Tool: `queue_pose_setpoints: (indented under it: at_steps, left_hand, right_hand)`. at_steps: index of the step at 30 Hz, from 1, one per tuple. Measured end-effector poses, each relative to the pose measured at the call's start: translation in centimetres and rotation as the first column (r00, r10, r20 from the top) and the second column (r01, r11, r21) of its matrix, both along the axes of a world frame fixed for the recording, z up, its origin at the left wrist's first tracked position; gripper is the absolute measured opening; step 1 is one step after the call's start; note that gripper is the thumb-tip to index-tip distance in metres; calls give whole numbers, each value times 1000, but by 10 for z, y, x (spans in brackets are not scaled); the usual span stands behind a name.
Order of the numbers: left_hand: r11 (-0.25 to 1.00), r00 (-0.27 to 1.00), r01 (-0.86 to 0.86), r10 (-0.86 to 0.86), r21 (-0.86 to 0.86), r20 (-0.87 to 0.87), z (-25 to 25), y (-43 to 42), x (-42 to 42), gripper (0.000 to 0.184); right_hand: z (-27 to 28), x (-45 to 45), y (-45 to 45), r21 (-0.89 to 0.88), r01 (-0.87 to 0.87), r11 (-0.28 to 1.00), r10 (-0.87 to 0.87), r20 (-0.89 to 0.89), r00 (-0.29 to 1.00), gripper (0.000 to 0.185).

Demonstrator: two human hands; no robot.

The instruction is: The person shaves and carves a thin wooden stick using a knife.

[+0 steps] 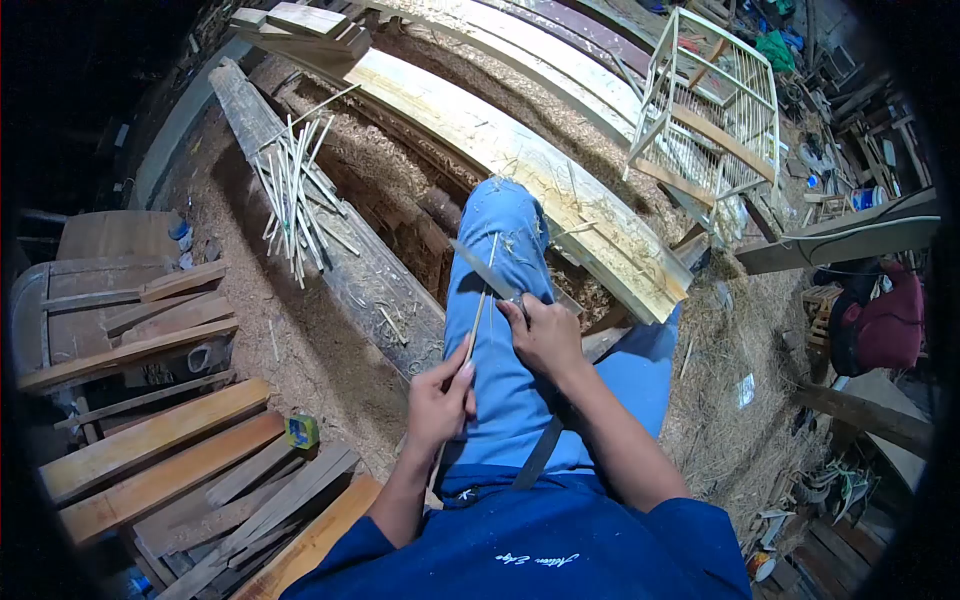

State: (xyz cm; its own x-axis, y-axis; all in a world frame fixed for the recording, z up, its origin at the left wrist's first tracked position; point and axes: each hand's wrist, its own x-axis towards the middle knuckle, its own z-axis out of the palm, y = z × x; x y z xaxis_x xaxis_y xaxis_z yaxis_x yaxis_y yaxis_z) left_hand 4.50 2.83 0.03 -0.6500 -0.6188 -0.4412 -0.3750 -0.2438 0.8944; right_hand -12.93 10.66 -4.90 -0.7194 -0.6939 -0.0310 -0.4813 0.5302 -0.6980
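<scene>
My left hand point(440, 402) is closed around a thin bamboo stick point(481, 305) that lies slanted over my thigh, its far end near the knee. My right hand point(545, 335) grips a knife whose handle is mostly hidden by the fingers. The knife's flat blade point(484, 268) points up and left, crossing over the stick; whether the edge touches it I cannot tell. A loose pile of pale sticks point(293, 195) lies on the weathered plank point(375, 280) to the left of my knee. Fine shavings point(512, 222) cling to the blue trousers.
A long pale board point(440, 110) runs behind my knee. Farther right stands a slatted wooden cage point(712, 115). Cut boards point(170, 475) are stacked at left with a yellow-green tape measure point(301, 431) beside them. Wood shavings point(325, 375) cover the ground.
</scene>
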Motion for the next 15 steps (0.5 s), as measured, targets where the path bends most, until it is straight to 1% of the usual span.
queue_pose_setpoints:
  at_steps: [1, 3, 5, 6, 7, 9, 11, 13, 15]
  left_hand:
    - [1000, 1000, 3, -3, -3, -6, 1, -6, -14, 37]
    - [1000, 999, -1, 1, 6, 54, 2, -18, -43, 36]
    - [999, 1000, 0, -2, 52, 28, -6, -31, -62, 36]
    - [998, 1000, -11, 9, 63, 25, -6, -32, -67, 36]
    - [998, 1000, -3, 1, 66, 24, -12, -32, -68, 36]
    - [999, 997, -11, 14, 43, -77, -24, -29, -63, 37]
    - [999, 997, -10, 13, 30, -82, -25, -26, -59, 37]
    - [999, 996, -28, 30, 16, -89, -17, -24, -59, 37]
    - [999, 998, -41, 42, 22, -56, -6, -22, -56, 36]
  right_hand:
    - [2, 3, 2, 0, -24, 1000, 24, 3, 1000, 44]
    - [6, 3, 6, 6, -34, 999, 34, 0, 999, 44]
    - [11, 1, 8, 52, -76, 996, 76, -7, 997, 44]
    - [13, -1, 9, 38, -56, 998, 56, 2, 998, 46]
    - [14, -2, 9, 41, -48, 998, 48, 1, 999, 46]
    - [15, -3, 10, 55, -28, 998, 29, -25, 999, 47]
    - [11, -2, 9, 82, -32, 996, 36, -46, 998, 48]
    - [8, -1, 9, 108, -55, 993, 63, -67, 996, 50]
    - [6, 2, 6, 112, -68, 991, 76, -67, 995, 48]
